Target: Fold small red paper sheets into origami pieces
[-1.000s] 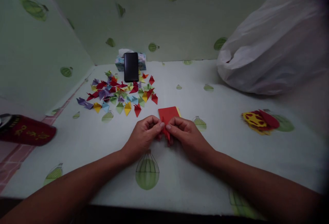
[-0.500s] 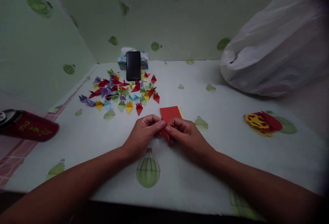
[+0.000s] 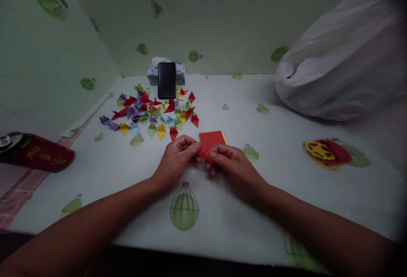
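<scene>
Between my hands is a small folded piece of red paper (image 3: 204,154). My left hand (image 3: 178,155) pinches its left end with thumb and forefinger. On the other end, my right hand (image 3: 230,161) is closed in a pinch too. Parts of the paper are hidden behind my fingers. Just beyond it lies a stack of square paper sheets (image 3: 211,138), red on top with a yellow edge showing. Farther back to the left, several folded paper cranes (image 3: 161,131) in red, yellow, green, blue and purple are spread on the table.
A black phone (image 3: 167,80) leans against a tissue box (image 3: 153,75) at the back. A red can (image 3: 38,153) lies at the left. On the right are a white plastic bag (image 3: 337,65) and red and yellow cut-out pieces (image 3: 324,153). The patterned table (image 3: 143,226) ends in front.
My hands have turned the red paper from a steep slant to a flatter one. My left fingers have shifted slightly up and left. The whole view has moved a little.
</scene>
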{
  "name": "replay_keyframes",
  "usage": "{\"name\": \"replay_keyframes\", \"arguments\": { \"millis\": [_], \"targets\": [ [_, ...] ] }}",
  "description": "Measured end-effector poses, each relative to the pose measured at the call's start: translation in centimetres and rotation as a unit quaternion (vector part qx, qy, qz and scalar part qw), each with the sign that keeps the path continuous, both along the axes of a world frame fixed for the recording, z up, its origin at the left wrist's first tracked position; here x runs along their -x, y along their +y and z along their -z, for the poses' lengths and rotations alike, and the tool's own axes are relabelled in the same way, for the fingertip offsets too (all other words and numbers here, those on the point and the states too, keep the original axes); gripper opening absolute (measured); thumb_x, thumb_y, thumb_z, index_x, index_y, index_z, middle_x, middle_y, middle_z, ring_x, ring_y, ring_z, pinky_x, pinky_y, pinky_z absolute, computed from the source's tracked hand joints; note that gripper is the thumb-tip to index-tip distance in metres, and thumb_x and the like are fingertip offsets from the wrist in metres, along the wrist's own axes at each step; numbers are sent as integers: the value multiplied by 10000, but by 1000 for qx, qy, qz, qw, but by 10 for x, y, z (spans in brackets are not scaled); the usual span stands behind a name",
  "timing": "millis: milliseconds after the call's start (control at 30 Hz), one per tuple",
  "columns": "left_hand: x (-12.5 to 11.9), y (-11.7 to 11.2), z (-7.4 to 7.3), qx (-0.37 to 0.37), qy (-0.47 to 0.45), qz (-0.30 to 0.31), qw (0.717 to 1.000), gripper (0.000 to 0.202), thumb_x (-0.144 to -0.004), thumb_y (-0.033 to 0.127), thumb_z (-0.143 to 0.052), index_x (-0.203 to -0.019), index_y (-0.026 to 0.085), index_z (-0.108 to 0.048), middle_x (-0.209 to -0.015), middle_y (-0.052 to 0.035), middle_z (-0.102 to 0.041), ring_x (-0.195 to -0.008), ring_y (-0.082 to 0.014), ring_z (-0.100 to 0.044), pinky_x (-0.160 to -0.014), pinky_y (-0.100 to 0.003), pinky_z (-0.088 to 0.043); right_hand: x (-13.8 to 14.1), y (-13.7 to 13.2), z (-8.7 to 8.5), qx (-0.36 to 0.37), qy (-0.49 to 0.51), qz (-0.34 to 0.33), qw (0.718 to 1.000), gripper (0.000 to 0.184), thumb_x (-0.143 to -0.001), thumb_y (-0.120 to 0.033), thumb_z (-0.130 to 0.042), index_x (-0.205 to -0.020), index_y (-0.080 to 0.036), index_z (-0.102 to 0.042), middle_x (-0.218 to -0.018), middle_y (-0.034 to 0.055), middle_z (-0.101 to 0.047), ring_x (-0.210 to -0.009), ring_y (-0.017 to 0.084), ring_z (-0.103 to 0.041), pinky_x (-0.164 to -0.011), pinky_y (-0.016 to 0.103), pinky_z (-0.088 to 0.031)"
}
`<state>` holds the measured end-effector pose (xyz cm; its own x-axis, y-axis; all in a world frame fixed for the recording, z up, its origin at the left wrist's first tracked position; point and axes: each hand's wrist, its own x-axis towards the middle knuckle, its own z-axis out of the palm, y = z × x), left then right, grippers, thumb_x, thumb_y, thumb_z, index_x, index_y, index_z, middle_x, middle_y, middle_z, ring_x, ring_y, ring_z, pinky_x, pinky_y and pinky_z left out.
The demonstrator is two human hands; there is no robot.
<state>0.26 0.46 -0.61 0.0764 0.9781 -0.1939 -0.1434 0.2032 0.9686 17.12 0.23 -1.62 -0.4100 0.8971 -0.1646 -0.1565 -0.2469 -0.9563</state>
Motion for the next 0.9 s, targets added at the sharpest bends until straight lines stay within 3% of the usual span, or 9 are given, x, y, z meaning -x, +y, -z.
{"name": "replay_keyframes", "arguments": {
  "millis": [100,200,500,900],
  "targets": [
    [0,0,0,-17,-1,-21,1000,228,-799,325,-726,-789,163,-567,-639,33,-629,-569,-93,-572,-598,-229,-464,1,0,-1,-8,-3,2,1000,351,-904,-478,-632,-738,-173,-585,-708,2,-622,-574,105,-558,-601,266,-455],
    [0,-1,-2,-33,12,-20,999,220,-810,329,-723,-798,164,-578,-636,26,-651,-590,-105,-604,-618,-237,-486,1,0,-1,-12,-21,0,1000,307,-828,-445,-733,-779,-170,-607,-700,-16,-611,-560,94,-542,-576,254,-440],
    [2,-2,2,1,3,33,999,218,-809,331,-733,-791,158,-603,-772,-23,-720,-652,-121,-655,-654,-259,-532,-5,10,2,-25,27,96,995,236,-832,-351,-711,-736,-178,-583,-694,-19,-616,-560,95,-551,-585,258,-464],
    [1,-2,5,49,-16,91,995,232,-826,342,-738,-841,146,-614,-776,-34,-713,-636,-105,-630,-652,-241,-506,-5,11,-3,-25,5,70,997,230,-818,-346,-702,-712,-176,-590,-657,-20,-610,-534,93,-535,-582,267,-450]
  ]
}}
